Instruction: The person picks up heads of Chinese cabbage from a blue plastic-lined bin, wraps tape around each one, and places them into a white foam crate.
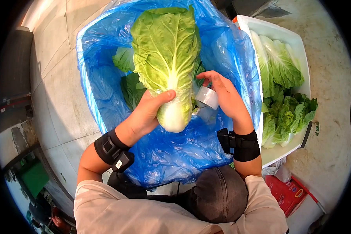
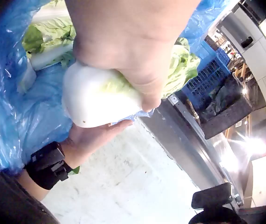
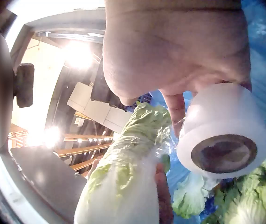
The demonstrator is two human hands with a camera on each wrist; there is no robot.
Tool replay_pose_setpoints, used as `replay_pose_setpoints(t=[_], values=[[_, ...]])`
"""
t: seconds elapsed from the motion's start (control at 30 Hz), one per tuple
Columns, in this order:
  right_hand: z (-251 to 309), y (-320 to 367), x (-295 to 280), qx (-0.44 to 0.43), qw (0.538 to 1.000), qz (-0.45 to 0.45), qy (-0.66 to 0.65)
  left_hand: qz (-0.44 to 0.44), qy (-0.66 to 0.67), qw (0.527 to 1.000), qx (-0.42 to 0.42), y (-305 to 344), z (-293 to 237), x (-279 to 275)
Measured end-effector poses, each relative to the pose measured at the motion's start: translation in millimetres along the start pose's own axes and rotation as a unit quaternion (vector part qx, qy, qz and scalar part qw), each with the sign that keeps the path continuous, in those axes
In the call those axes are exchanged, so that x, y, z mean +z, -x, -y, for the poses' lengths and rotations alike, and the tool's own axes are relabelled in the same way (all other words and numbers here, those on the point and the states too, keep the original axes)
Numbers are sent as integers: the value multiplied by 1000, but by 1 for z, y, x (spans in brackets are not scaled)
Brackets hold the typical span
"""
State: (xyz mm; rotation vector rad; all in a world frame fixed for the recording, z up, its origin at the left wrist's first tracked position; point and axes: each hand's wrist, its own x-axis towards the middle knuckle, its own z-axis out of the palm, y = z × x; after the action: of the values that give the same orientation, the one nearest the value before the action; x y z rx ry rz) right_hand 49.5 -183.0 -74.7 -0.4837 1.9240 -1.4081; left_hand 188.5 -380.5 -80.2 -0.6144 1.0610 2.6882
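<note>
A napa cabbage [image 1: 165, 46] stands leaf end away above a blue-bagged bin. My left hand [image 1: 146, 111] grips it near its white base, thumb across the front; the left wrist view shows that pale base [image 2: 91, 98] close up. Just right of the cabbage, my right hand [image 1: 231, 97] holds a roll of clear tape [image 1: 207, 97]. In the right wrist view the tape roll [image 3: 207, 109] sits under the palm, one finger reaching down beside it. Shiny clear film shows on the cabbage's side [image 3: 163, 144] facing the roll. The left fingers behind the cabbage are mostly hidden in the head view.
Blue plastic lining [image 1: 93, 93] covers the bin, with more cabbages [image 1: 130, 91] inside. To the right stands a white foam box [image 1: 306, 62] of cabbages and loose green leaves [image 1: 288, 117]. A red bag [image 1: 282, 193] lies on the floor near its front corner.
</note>
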Motion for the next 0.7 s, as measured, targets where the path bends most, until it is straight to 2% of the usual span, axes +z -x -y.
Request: replay_pose_setpoints(t=[0.07, 0.13, 0.27, 0.33, 0.5, 0.7], values=[[3, 0, 0, -12, 1000, -8, -2, -8, -17, 1000, 17, 0, -2, 3], [4, 0, 0, 25, 999, -7, -44, -20, -26, 999, 24, -1, 1, 3], [-9, -2, 2, 20, 1000, 13, -20, -56, -49, 996, 57, -3, 3, 3], [-16, -2, 2, 5, 994, -3, 105, -69, -54, 994, 67, -3, 3, 1], [-18, -2, 2, 0, 987, -31, 158, -107, -20, 988, 107, -3, -2, 2], [-21, -6, 6, -18, 976, -35, 215, -103, -84, 986, 100, -3, -1, 0]])
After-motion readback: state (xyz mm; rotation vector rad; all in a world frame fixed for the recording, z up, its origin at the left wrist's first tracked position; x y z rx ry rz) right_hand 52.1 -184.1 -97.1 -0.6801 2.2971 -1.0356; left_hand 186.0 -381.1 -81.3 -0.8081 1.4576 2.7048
